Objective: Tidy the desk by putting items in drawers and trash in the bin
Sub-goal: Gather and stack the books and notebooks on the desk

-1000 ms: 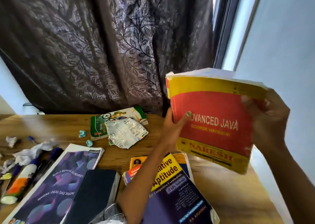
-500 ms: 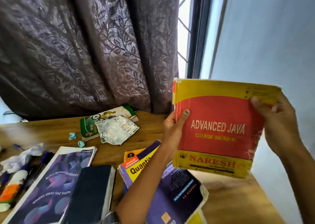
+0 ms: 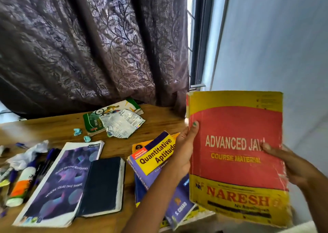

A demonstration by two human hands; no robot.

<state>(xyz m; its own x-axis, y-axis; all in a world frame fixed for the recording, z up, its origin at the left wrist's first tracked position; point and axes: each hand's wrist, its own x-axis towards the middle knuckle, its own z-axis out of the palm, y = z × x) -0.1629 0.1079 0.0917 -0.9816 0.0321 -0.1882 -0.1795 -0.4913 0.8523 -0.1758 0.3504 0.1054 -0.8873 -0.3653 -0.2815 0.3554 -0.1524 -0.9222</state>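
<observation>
Dark leaf-patterned curtain [image 3: 92, 42] hangs behind a wooden surface [image 3: 159, 121], with a window frame [image 3: 200, 37] and a pale wall [image 3: 275, 46] to the right. Both hands hold the Advanced Java book [image 3: 236, 154] upright in the air, above the right end of the surface, front cover facing the camera and long axis close to vertical. The left hand [image 3: 186, 153] grips the spine edge, thumb pressed across the cover near the upper left, fingers wrapped behind. The right hand [image 3: 291, 167] grips the opposite, open edge about midway down, thumb on the cover, remaining fingers hidden behind the book. So the book sits squarely between the two hands, each clamped on one long edge, neither one nearer than the other.

Below the left forearm lies the Quantitative Aptitude book [image 3: 156, 154], resting on another volume. Further left are a purple notebook [image 3: 60, 183] with a black diary [image 3: 103, 186] overlapping its right side, a glue stick [image 3: 21, 184], pens [image 3: 46, 160], crumpled white paper [image 3: 30, 153], two small blue paper balls [image 3: 78, 131], and a green book [image 3: 95, 124] with a torn wrapper [image 3: 122, 124] on it.

No drawer or bin shows, so where the book must travel cannot be told; judging by the grip, it can go either way from here, tipped flat before stowing
</observation>
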